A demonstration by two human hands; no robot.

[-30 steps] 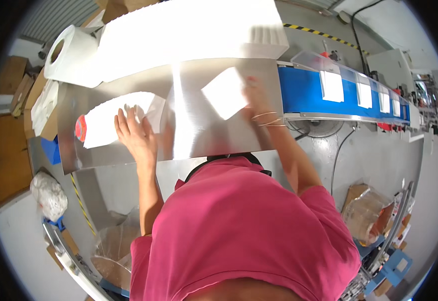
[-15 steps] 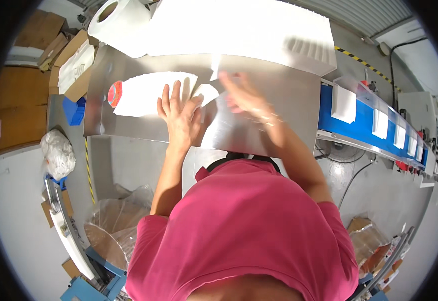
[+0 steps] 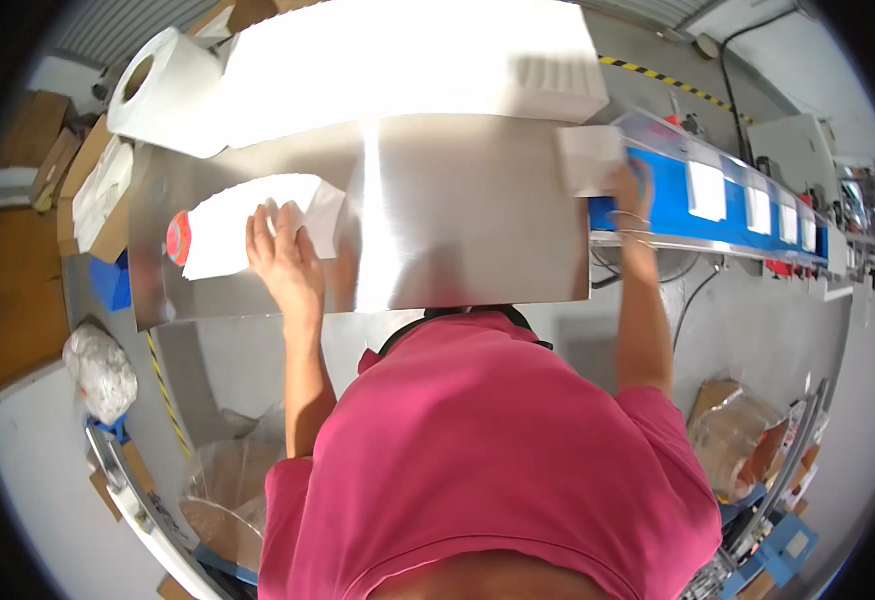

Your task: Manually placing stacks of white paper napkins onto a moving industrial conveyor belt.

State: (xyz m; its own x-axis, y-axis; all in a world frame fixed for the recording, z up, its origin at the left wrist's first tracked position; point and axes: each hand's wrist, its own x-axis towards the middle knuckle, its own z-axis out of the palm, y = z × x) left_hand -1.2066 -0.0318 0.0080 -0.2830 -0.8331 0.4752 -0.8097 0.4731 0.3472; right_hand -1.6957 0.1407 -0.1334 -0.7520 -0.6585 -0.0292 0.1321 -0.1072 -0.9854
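- The left hand [image 3: 282, 260] is lying flat, fingers spread, palm down on a stack of white sheets [image 3: 242, 225] resting on the steel table [image 3: 457, 220].
- The stack is lying mostly to the left of that hand and under its fingertips; one folded white corner is sticking out just to the right of the fingers.
- A round red object [image 3: 177, 240] is sitting at the far left end of the stack, well to the left of the left hand.
- The right hand [image 3: 625, 185] is reaching far out to the right, past the table's right edge, and is gripping a single white sheet [image 3: 589, 158] by its lower right corner, fingers closed on it; which fingers are doing the pinching I cannot tell.
- That sheet is hanging just left of and above the right hand, over the seam where the table is meeting the blue conveyor belt [image 3: 677, 205].
- More white sheets [image 3: 707, 190] are lying in a row on the belt, to the right of the right hand.
- A big roll of white paper [image 3: 162, 90] is standing beyond the left hand, with a wide white web [image 3: 407, 60] stretching across beyond both hands.
- The two hands are well apart, with bare shining steel between them.
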